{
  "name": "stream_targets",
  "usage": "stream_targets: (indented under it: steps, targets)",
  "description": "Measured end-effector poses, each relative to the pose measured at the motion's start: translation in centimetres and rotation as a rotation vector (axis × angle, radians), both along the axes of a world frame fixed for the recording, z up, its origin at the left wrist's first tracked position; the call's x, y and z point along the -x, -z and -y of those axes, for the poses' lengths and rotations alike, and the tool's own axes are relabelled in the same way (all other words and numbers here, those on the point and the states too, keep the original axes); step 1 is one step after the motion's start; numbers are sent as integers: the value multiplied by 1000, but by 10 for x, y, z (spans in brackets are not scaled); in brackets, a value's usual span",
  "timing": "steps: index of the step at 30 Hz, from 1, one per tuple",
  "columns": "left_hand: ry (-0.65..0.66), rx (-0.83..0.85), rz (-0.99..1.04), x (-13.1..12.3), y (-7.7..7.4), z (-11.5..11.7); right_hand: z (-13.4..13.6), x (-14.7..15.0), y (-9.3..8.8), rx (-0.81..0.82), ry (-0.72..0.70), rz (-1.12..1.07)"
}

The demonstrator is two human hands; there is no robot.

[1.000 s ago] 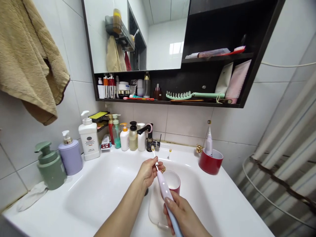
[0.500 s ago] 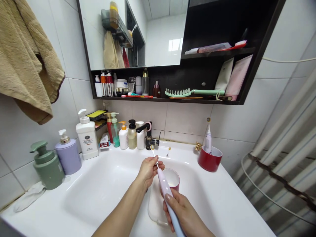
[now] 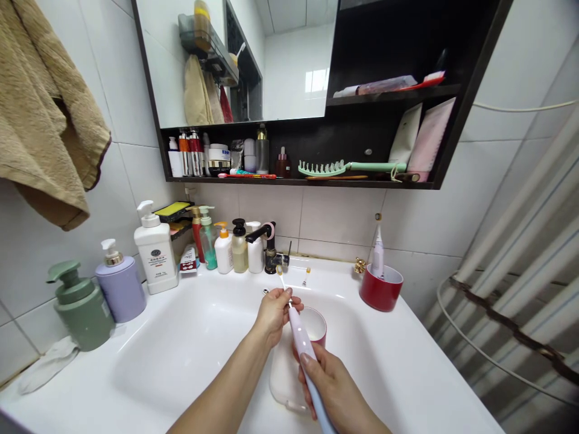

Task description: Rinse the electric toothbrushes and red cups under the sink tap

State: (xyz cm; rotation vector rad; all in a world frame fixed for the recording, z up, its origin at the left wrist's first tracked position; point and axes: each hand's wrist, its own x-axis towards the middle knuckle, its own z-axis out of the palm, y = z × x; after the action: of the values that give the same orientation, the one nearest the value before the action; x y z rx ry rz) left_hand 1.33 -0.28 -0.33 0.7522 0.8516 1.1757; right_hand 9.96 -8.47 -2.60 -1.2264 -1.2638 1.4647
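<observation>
An electric toothbrush handle, pink shading to pale blue, slants up over the sink. My right hand is wrapped round its lower part. Above it, my left hand pinches the white toothbrush head near its lower end, at the handle's tip. Whether head and handle are fully joined is hard to see. Behind the handle, a red cup with a white inside is in the sink beside a whitish, tray-like piece, partly hidden by my hands. Another small brush head is on the sink's back ledge.
A black faucet rises behind my hands. Several pump bottles line the left rim. At right, a red cup holds another electric toothbrush. The dark mirror cabinet overhangs the sink's back.
The view has shifted slightly. Both hands keep nearly the same hold on the toothbrush head and handle.
</observation>
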Motion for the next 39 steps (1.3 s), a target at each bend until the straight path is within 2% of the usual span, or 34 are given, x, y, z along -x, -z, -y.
stream_targets:
  steps: [12, 22, 32, 39]
  targets:
    - [25, 30, -12, -2, 1, 1, -2, -1, 6, -11, 6, 20]
    - [36, 50, -60, -4, 0, 4, -1, -2, 2, -7, 18, 7]
    - [1, -1, -21, -9, -1, 8, -1, -1, 3, -59, 68, 6]
    - [44, -52, 119, -11, 6, 4, 0, 2, 3, 78, 7, -243]
